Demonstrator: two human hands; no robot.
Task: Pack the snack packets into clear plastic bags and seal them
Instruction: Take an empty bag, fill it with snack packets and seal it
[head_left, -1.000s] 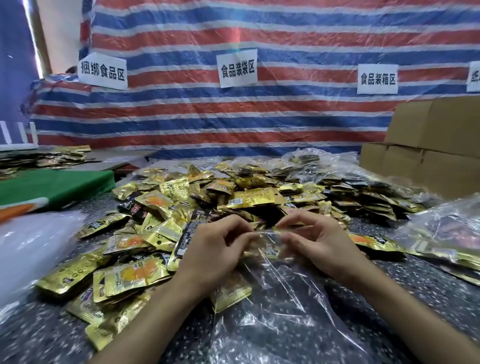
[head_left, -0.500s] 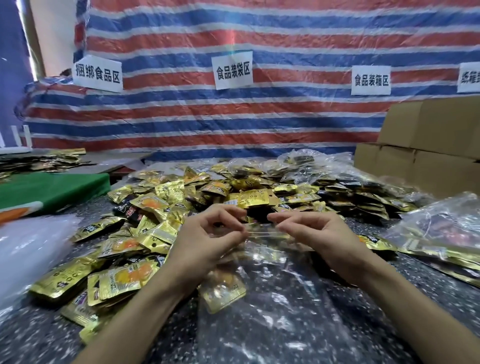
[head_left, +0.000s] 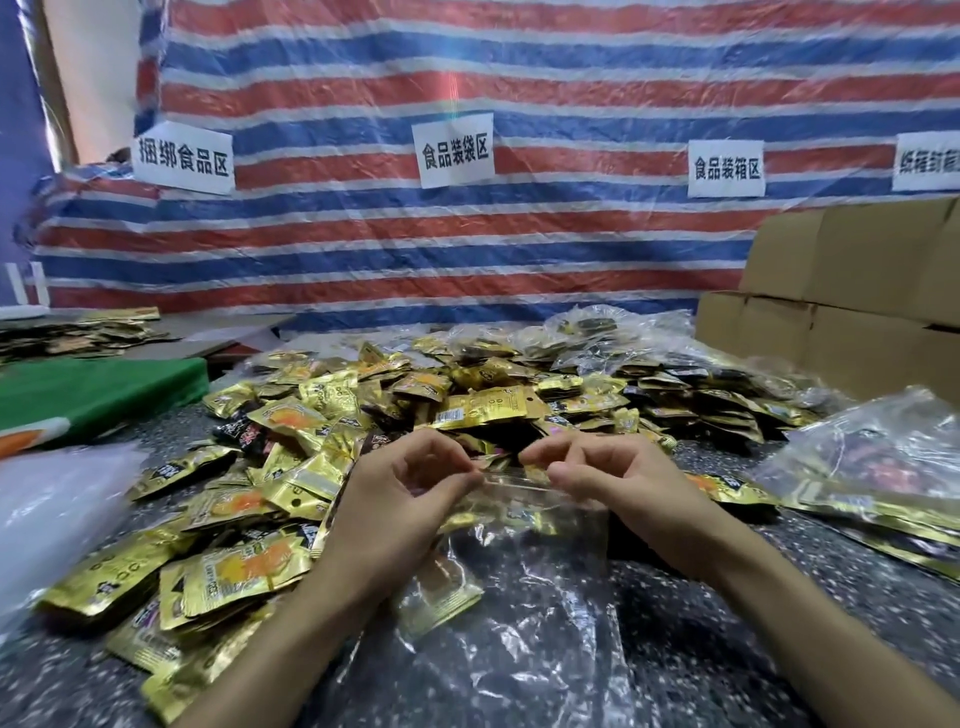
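Note:
A clear plastic bag (head_left: 524, 561) hangs in front of me over the speckled table (head_left: 810, 613). My left hand (head_left: 400, 499) pinches its top edge on the left and my right hand (head_left: 618, 483) pinches the same edge on the right, holding the mouth stretched between them. Behind and to the left lies a big heap of gold snack packets (head_left: 363, 415). One gold packet (head_left: 436, 592) shows through the bag's lower left; I cannot tell whether it is inside or behind.
Filled clear bags (head_left: 883, 467) lie at the right, cardboard boxes (head_left: 852, 312) behind them. A green cloth (head_left: 93, 395) and a white plastic sheet (head_left: 52, 514) are at the left. A striped tarp with paper signs (head_left: 457, 156) closes the back.
My hands have risen slightly and moved apart along the bag's top edge, stretching the mouth wider. The bag hangs lower and flatter than a second ago.

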